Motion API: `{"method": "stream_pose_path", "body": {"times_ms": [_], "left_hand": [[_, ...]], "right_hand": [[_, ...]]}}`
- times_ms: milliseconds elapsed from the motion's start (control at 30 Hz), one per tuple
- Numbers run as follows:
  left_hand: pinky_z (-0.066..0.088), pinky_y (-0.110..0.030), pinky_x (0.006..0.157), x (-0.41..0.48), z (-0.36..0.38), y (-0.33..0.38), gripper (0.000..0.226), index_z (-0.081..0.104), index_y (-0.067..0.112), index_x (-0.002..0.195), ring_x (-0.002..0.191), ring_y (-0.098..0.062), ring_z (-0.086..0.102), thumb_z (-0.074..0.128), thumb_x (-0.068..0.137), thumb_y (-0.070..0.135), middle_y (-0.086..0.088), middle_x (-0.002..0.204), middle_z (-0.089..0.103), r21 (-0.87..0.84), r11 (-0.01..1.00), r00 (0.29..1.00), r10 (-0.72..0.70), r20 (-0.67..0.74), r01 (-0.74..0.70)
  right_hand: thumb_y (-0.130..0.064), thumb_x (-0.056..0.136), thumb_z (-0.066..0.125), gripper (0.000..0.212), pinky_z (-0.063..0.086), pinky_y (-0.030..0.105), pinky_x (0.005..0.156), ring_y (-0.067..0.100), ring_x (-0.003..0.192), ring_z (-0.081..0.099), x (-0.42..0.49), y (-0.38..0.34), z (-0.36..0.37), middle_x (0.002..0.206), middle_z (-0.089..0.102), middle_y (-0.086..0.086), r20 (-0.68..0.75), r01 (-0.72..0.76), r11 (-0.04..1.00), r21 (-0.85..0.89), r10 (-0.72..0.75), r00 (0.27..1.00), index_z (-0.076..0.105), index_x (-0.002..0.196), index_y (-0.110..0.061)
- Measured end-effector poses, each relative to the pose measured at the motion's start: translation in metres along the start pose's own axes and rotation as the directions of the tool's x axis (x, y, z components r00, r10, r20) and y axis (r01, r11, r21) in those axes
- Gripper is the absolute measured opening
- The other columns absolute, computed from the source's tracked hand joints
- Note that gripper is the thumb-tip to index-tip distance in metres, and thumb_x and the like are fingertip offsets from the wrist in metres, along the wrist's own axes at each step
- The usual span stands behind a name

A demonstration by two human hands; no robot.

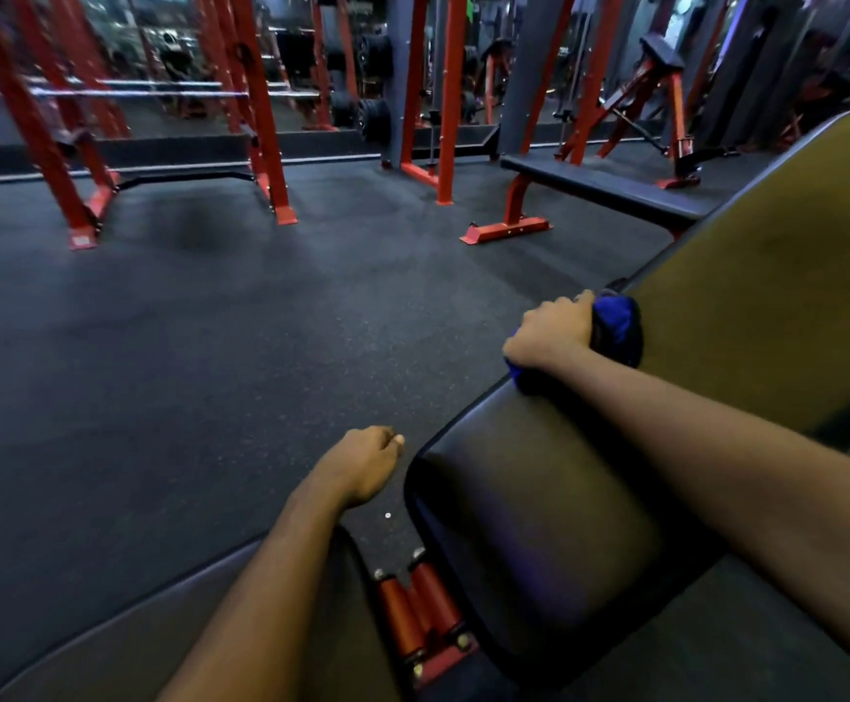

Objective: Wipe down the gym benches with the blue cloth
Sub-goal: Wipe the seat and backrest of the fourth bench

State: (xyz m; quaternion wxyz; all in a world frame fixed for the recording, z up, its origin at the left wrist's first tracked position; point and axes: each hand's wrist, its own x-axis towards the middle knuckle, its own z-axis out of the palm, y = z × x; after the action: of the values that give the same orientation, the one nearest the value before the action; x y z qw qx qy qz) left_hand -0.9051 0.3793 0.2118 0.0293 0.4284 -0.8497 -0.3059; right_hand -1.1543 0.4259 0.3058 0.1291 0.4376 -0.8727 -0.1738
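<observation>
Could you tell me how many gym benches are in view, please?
2: the near bench, where the right hand holds the blue cloth, and a flat bench behind it. Others may be hidden.

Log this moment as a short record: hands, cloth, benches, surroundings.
right hand: grips the blue cloth, held against the edge of the near bench, where seat meets backrest
left hand: loosely curled, holds nothing, over the floor
near bench: dark seat pad, backrest inclined upward
flat bench: farther back, red frame, no hand on it
surroundings: red racks behind
</observation>
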Motion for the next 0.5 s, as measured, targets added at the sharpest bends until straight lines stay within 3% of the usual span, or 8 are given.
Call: {"method": "stream_pose_path", "body": {"times_ms": [100,200,400,500], "left_hand": [[0.049,-0.040,0.090,-0.018,0.011,-0.027,0.036,0.062,0.015,0.096,0.099,-0.031,0.061,0.034,0.103,0.036,-0.014,0.108,0.067,0.094,0.994,0.997,-0.044,-0.068,0.051],[0.049,-0.041,0.088,-0.032,0.023,-0.041,0.036,0.053,0.018,0.079,0.097,-0.033,0.061,0.033,0.103,0.038,-0.016,0.106,0.067,0.154,0.984,0.989,-0.066,-0.129,0.086],[0.047,-0.044,0.095,-0.059,0.038,-0.065,0.042,0.061,0.015,0.106,0.110,-0.035,0.059,0.031,0.103,0.044,-0.015,0.119,0.064,0.225,0.958,0.958,-0.115,-0.263,0.176],[0.045,-0.042,0.097,-0.068,0.031,-0.088,0.049,0.061,0.019,0.123,0.117,-0.033,0.057,0.028,0.103,0.049,-0.013,0.128,0.061,0.266,0.929,0.949,-0.188,-0.254,0.255]], "right_hand": [[-0.040,0.086,0.040,0.042,0.026,0.046,0.100,0.023,0.120,0.057,-0.024,-0.045,0.010,0.126,0.064,0.000,0.020,0.119,0.993,-0.010,-0.119,0.993,0.066,0.116,-0.025],[-0.041,0.088,0.041,0.041,0.027,0.044,0.099,0.023,0.119,0.058,-0.042,-0.065,0.020,0.125,0.065,0.001,-0.066,0.177,0.984,-0.006,-0.177,0.982,0.067,0.113,-0.024],[-0.056,0.093,0.036,0.046,0.028,0.045,0.098,0.026,0.122,0.053,-0.064,-0.069,0.034,0.126,0.065,-0.002,-0.217,0.382,0.924,0.019,-0.369,0.904,0.069,0.114,-0.031],[-0.059,0.092,0.036,0.050,0.027,0.047,0.103,0.028,0.129,0.046,-0.066,-0.061,0.028,0.133,0.061,0.001,-0.150,0.255,0.961,0.107,-0.238,0.960,0.066,0.120,-0.031]]}}
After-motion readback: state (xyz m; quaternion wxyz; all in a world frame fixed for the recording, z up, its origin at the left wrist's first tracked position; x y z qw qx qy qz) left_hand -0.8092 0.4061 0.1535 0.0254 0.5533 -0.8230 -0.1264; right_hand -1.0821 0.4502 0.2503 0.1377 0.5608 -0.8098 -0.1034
